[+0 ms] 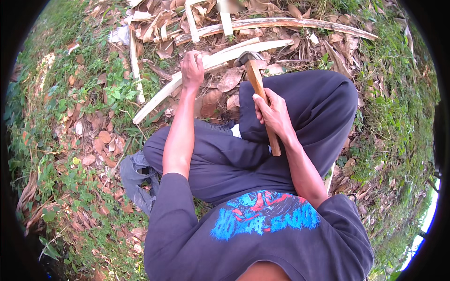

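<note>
My right hand point(274, 112) grips a hammer point(255, 79) by the middle of its wooden handle. The dark metal head points away from me, above my right knee and close to the long pale wooden strip point(225, 56). That strip lies slanting across the ground in front of my legs. Over its middle part, my left hand point(192, 70) is closed with the fingertips pinched together. Whatever lies between those fingers is too small or hidden to make out. I cannot tell whether the hand touches the strip.
Another long wooden strip point(281, 22) lies farther off, with shorter pieces around it. A thin upright-lying strip point(135, 70) is at the left. My folded legs point(300, 103) take up the near middle. A grey plastic bag point(138, 180) lies by my left knee, among dry leaves and grass.
</note>
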Available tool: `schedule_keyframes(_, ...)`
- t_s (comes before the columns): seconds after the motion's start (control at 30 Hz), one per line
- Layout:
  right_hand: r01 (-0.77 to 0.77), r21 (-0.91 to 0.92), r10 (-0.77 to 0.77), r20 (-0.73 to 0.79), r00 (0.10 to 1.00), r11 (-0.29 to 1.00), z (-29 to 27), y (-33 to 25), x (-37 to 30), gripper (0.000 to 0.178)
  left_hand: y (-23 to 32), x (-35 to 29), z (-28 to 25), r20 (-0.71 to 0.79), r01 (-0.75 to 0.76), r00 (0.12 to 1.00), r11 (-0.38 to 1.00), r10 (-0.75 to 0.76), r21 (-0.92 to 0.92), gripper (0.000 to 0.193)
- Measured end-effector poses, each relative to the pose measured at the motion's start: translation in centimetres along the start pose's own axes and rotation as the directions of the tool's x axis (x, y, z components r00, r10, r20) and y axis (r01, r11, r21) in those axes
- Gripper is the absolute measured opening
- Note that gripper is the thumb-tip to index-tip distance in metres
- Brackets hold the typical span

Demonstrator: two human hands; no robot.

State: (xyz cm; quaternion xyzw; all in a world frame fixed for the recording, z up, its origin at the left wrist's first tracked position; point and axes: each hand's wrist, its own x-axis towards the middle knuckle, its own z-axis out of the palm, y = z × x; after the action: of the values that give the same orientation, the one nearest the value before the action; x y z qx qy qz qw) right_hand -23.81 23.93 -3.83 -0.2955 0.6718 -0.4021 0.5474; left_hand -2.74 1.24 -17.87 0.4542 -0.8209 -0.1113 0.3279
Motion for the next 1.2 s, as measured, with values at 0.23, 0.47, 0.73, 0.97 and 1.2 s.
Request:
schedule_keyframes(0.23, 0.013, -0.017, -0.013, -0.007, 1.000, 1.000, 0.2, 0.0, -0.4, 0.025, -1.7, -0.6, 1.1, 0.072, 0.052, 0.995, 0.979, -0.068, 0.197, 0.016)
schedule_keyframes(0.47, -0.006, -0.033, 0.005, -0.011, 1.000, 0.999, 0.2, 0.4, 0.1, 0.026, -1.0, 0.7, -0.7, 0.068, -0.095, 0.994, 0.985, 0.086, 0.146, 0.015)
schedule_keyframes(0.73, -0.022, -0.016, 0.022, -0.004, 1.000, 1.000, 0.5, 0.8, 0.1, 0.026, 0.3, 1.1, -0.5, 0.033, -0.317, 0.948, 0.936, 0.316, 0.154, 0.012)
schedule_keyframes(0.97, -0.013, 0.007, 0.013, 0.005, 1.000, 1.000, 0.7, 0.8, 0.2, 0.027, -2.0, -0.8, 1.7, 0.188, -0.216, 0.968, 0.931, 0.165, 0.294, 0.016)
schedule_keyframes(1.2, -0.028, 0.042, 0.028, -0.008, 1.000, 0.999, 0.3, 1.1, 0.3, 0.025, -2.6, 1.1, 0.3, 0.336, -0.184, 0.929, 0.981, 0.155, 0.056, 0.016)
